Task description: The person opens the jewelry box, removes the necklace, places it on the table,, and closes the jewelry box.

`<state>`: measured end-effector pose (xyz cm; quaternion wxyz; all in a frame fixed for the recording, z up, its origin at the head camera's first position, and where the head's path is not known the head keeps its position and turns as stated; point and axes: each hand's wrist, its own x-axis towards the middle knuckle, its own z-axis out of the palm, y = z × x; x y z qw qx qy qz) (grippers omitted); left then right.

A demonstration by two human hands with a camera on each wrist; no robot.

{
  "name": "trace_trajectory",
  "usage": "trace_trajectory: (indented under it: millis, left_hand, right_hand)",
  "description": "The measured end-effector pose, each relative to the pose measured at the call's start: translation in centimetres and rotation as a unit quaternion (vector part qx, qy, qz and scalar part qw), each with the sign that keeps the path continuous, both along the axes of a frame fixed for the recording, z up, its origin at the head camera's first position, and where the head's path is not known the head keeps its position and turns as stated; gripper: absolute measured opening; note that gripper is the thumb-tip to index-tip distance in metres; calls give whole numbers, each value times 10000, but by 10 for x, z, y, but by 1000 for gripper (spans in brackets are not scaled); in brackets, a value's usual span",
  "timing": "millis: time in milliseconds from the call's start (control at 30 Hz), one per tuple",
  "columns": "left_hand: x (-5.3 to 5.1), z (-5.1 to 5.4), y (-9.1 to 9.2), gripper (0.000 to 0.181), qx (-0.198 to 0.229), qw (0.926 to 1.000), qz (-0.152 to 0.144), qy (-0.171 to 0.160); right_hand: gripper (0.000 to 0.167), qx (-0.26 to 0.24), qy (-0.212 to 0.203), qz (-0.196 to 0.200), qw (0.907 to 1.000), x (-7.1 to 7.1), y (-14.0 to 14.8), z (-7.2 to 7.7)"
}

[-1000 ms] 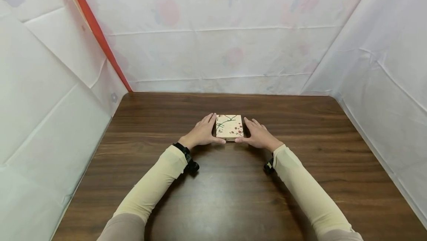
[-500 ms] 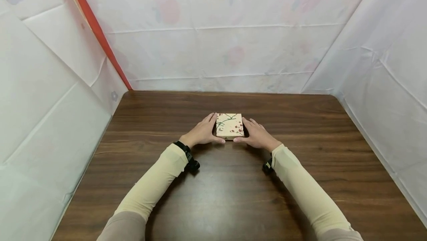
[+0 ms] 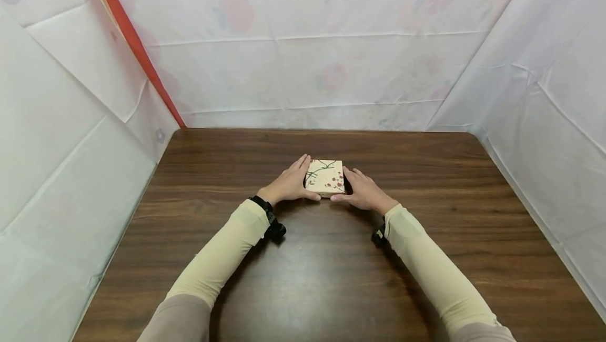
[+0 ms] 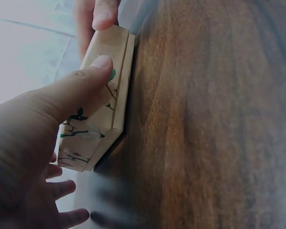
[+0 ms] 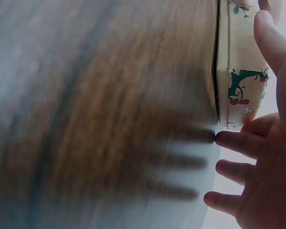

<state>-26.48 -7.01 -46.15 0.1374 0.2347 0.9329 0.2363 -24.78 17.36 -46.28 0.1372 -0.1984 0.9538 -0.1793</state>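
A small square cream box point(image 3: 324, 174) with green branches and red blossoms lies flat on the brown wooden table, between both hands. From its left side my left hand point(image 3: 290, 181) holds it, the thumb point(image 4: 81, 86) on the near face and the fingertips by the far left corner. My right hand point(image 3: 365, 190) grips the right side, its thumb point(image 5: 271, 40) against the near face and the index finger by the side. The remaining right fingers are spread past the box. In the left wrist view, a seam runs along the box's lower edge.
The wooden table point(image 3: 303, 263) extends around the box. White patterned sheets hang behind it and at both sides, with a red strip point(image 3: 137, 44) at the back left corner. Each wrist carries a black camera on a strap point(image 3: 273, 226).
My right hand has come in from the right and met the box's side, where a gap showed before. My left fingertips have slid slightly farther back along the left side.
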Motion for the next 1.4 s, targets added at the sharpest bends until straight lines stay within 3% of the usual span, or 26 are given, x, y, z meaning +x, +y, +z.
trace_trajectory:
  millis: [200,467,733,1400]
  left_hand:
    - [-3,-4,1,121,54,9999,-101,-52]
    - [-6,4,7,119,94,9998,-172,-40]
    - [-8,-2,4,121,-10,9995,-296,73]
    - [-2,-4,5,117,348,9992,-88,183]
  right_hand:
    - [105,-7,-21,-7,10000,0,-1,-2]
    - [101,-7,35,-66,10000,-2,0,3]
    - [99,-81,23,-38,10000,-1,-1,0]
    - [96,-150,63,-61,9998,0,-1,-1]
